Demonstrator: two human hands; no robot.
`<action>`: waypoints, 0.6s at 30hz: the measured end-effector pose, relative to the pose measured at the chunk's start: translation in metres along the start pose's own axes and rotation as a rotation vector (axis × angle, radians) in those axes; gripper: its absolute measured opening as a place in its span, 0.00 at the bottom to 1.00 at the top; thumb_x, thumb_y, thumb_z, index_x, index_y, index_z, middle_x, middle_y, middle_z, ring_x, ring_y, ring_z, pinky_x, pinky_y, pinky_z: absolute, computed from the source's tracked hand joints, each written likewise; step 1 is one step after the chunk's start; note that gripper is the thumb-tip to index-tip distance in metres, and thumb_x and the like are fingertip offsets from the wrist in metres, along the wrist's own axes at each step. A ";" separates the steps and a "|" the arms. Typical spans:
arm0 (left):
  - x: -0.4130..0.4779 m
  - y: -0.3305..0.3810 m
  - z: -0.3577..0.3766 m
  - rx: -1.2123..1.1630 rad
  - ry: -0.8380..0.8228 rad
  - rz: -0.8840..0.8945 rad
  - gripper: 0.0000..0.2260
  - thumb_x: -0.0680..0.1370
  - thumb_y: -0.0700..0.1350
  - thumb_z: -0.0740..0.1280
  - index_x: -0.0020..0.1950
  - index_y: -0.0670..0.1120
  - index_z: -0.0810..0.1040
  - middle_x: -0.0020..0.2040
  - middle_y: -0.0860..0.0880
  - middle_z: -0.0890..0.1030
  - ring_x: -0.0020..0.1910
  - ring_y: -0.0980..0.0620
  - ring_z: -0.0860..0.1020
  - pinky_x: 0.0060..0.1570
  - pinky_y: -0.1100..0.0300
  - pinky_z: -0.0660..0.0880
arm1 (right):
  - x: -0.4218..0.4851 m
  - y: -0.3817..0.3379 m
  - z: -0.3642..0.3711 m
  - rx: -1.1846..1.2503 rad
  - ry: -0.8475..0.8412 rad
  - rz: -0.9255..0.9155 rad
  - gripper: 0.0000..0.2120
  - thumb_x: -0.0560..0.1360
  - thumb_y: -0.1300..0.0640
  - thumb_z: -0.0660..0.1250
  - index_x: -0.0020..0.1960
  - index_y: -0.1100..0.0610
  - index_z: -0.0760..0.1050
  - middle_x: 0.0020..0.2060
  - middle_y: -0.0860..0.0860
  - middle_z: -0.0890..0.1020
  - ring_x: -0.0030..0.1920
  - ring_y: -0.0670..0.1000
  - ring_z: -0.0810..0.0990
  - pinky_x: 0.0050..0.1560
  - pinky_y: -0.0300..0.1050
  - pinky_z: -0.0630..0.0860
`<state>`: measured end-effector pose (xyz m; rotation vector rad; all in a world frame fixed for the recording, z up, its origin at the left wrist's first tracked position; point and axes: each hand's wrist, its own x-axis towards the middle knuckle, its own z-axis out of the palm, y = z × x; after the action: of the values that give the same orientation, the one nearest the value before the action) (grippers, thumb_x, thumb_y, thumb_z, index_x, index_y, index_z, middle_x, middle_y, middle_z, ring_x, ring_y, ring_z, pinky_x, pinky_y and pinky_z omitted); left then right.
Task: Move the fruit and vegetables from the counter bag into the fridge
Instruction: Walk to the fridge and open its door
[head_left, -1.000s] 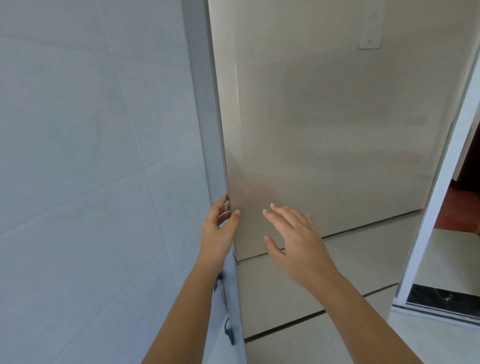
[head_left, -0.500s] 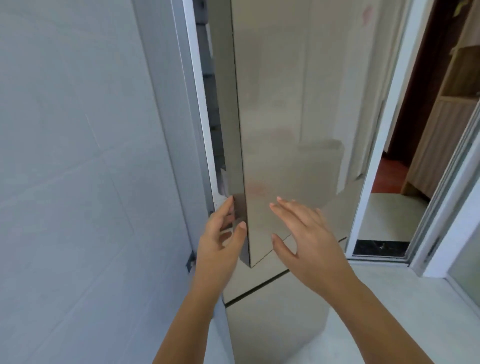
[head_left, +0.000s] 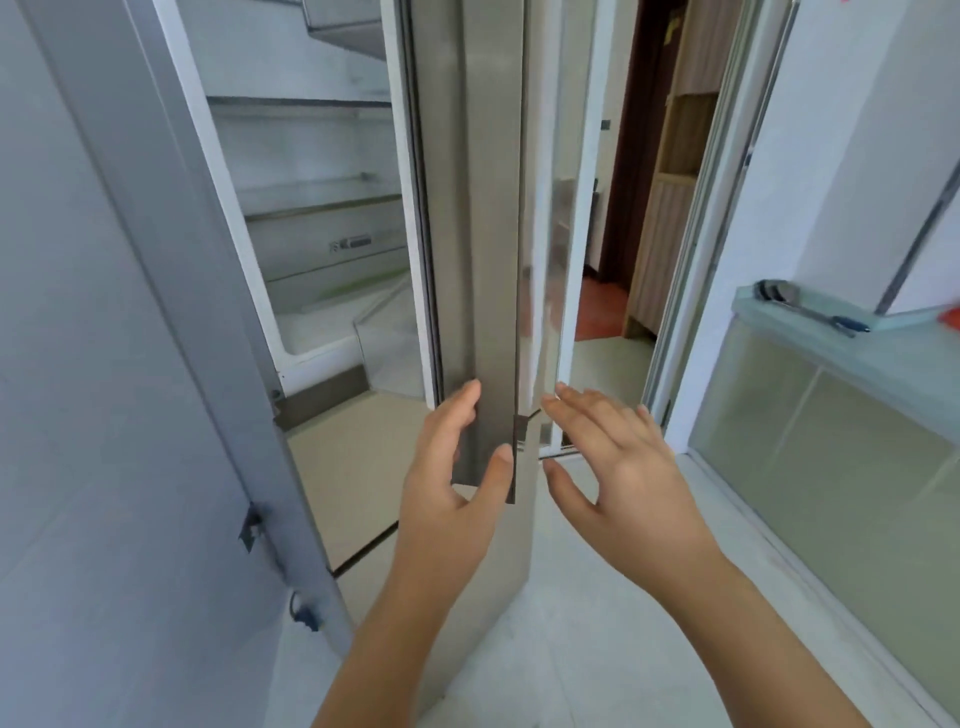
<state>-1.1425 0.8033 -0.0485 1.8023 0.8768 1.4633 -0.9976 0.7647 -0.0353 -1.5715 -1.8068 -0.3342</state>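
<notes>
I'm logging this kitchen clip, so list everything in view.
Silver steel fridge door: one, silver, open, edge-on at centre.
Clear glass fridge shelves: several, clear, inside the fridge, left of the door.
Metal ladle with dark handle: one, silver, lying on the counter.
Pale green glass counter: one, green, right.
Light wooden cabinet: one, brown, through the doorway.
Grey tiled wall: one, grey, left.
Left hand: holds the door's edge.
Right hand: open, beside the door's front.
</notes>
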 end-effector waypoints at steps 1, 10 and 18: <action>-0.002 0.003 0.006 -0.009 -0.021 0.008 0.21 0.73 0.48 0.63 0.63 0.63 0.65 0.65 0.61 0.70 0.64 0.65 0.68 0.61 0.72 0.64 | -0.006 0.003 -0.006 -0.011 0.007 0.016 0.23 0.72 0.49 0.56 0.65 0.54 0.71 0.62 0.51 0.76 0.63 0.53 0.72 0.63 0.59 0.63; -0.007 0.023 0.057 -0.059 -0.218 0.014 0.20 0.76 0.40 0.65 0.66 0.56 0.68 0.65 0.57 0.72 0.63 0.65 0.69 0.59 0.75 0.64 | -0.044 0.023 -0.048 -0.177 0.093 0.113 0.23 0.71 0.50 0.56 0.63 0.56 0.73 0.60 0.53 0.78 0.61 0.57 0.75 0.60 0.62 0.66; -0.004 0.022 0.043 0.217 -0.139 0.249 0.18 0.74 0.48 0.60 0.63 0.45 0.74 0.60 0.52 0.75 0.61 0.58 0.70 0.61 0.74 0.61 | -0.037 0.019 -0.052 -0.175 0.125 0.124 0.23 0.71 0.50 0.56 0.62 0.56 0.74 0.61 0.52 0.77 0.63 0.56 0.73 0.61 0.63 0.66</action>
<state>-1.0985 0.7845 -0.0403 2.2122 0.7875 1.4139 -0.9621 0.7094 -0.0269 -1.7341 -1.6129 -0.5316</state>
